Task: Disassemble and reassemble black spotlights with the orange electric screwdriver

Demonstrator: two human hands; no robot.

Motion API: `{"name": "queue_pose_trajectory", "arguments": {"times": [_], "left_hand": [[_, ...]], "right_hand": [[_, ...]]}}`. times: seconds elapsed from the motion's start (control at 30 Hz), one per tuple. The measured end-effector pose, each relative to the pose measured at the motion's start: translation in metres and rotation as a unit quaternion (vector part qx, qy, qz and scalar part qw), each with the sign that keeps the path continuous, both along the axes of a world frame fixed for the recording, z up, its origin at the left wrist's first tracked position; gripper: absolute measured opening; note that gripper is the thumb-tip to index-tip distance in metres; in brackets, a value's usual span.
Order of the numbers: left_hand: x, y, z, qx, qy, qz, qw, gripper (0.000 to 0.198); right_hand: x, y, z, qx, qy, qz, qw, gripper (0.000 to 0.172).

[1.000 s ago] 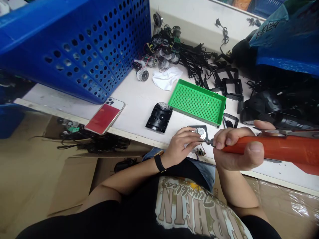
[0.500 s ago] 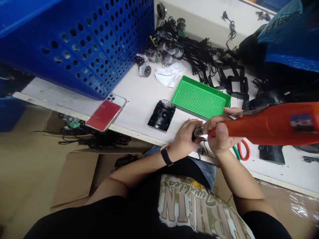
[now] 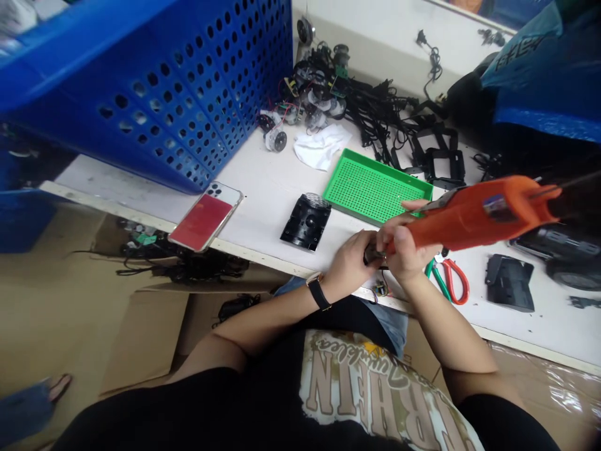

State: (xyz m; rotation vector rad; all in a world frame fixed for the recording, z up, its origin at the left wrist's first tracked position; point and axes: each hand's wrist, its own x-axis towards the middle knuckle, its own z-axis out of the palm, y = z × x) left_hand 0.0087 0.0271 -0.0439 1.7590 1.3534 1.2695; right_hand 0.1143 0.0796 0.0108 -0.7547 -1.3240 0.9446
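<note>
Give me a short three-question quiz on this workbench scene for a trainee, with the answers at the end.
1. True or false: the right hand grips the orange handheld tool while the left hand holds a small dark part.
2. Multiple choice: which wrist wears the black-strapped watch? A. the left B. the right C. neither
3. Fill in the blank: the phone lying near the bench edge shows a ____ panel on its back.

Key: 1. true; 2. A; 3. red.
</note>
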Motion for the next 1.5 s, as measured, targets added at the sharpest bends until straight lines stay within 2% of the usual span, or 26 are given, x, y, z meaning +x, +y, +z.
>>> {"name": "queue_pose_trajectory", "arguments": {"times": [0.1, 0.17, 0.23, 0.43, 0.57, 0.7, 0.8, 0.87, 0.9, 0.93, 1.0, 1.07, 1.13, 1.33, 1.5], "left_hand": [[0.0, 0.001, 0.0, 0.021, 0.023, -0.021, 0.999, 0.035], [-0.001, 0.002, 0.002, 0.046, 0.055, -0.041, 0.997, 0.038], [-0.001, 0.002, 0.006, 0.059, 0.091, -0.059, 0.992, 0.038], [-0.004, 0.005, 0.012, 0.027, 0.157, -0.061, 0.985, 0.021], [-0.004, 0.007, 0.017, 0.04, 0.152, -0.078, 0.984, 0.014], [-0.003, 0.003, 0.03, 0.08, 0.199, -0.086, 0.973, 0.019], [-0.009, 0.0, 0.034, 0.088, 0.135, -0.072, 0.984, 0.014], [-0.015, -0.001, 0.031, 0.048, -0.003, -0.056, 0.997, 0.014], [-0.019, -0.002, 0.028, 0.01, -0.09, -0.056, 0.994, 0.018], [-0.022, -0.003, 0.024, -0.04, -0.179, -0.067, 0.981, 0.021], [-0.026, -0.007, 0.018, -0.152, -0.324, -0.105, 0.928, 0.027], [-0.026, -0.011, 0.016, -0.245, -0.396, -0.126, 0.876, 0.033], [-0.023, -0.015, 0.017, -0.305, -0.422, -0.117, 0.845, 0.039], [-0.012, -0.022, 0.034, -0.368, -0.53, -0.09, 0.759, 0.04], [-0.007, -0.028, 0.046, -0.381, -0.64, -0.048, 0.666, 0.036]], "right_hand": [[0.006, 0.001, 0.027, 0.038, 0.093, -0.078, 0.992, 0.027], [0.013, 0.001, 0.035, 0.073, 0.135, -0.136, 0.979, 0.026], [0.02, 0.0, 0.031, 0.089, 0.129, -0.158, 0.975, 0.027], [0.027, 0.001, -0.005, 0.045, 0.044, -0.149, 0.987, 0.035], [0.027, 0.002, -0.01, 0.02, 0.031, -0.131, 0.991, 0.038], [0.027, 0.003, -0.009, 0.007, 0.008, -0.119, 0.993, 0.04], [0.028, 0.005, -0.011, 0.015, 0.001, -0.129, 0.992, 0.038], [0.03, 0.007, -0.01, 0.014, 0.002, -0.131, 0.991, 0.034], [0.031, 0.008, -0.009, 0.012, 0.001, -0.128, 0.992, 0.033], [0.032, 0.009, -0.008, 0.012, -0.002, -0.125, 0.992, 0.032], [0.035, 0.009, -0.003, 0.013, -0.006, -0.116, 0.993, 0.032], [0.037, 0.009, 0.003, 0.018, -0.014, -0.115, 0.993, 0.034], [0.04, 0.008, 0.01, 0.022, -0.031, -0.12, 0.992, 0.034], [0.049, 0.005, 0.03, 0.03, -0.089, -0.144, 0.985, 0.032], [0.054, 0.006, 0.032, 0.007, -0.148, -0.148, 0.978, 0.039]]}}
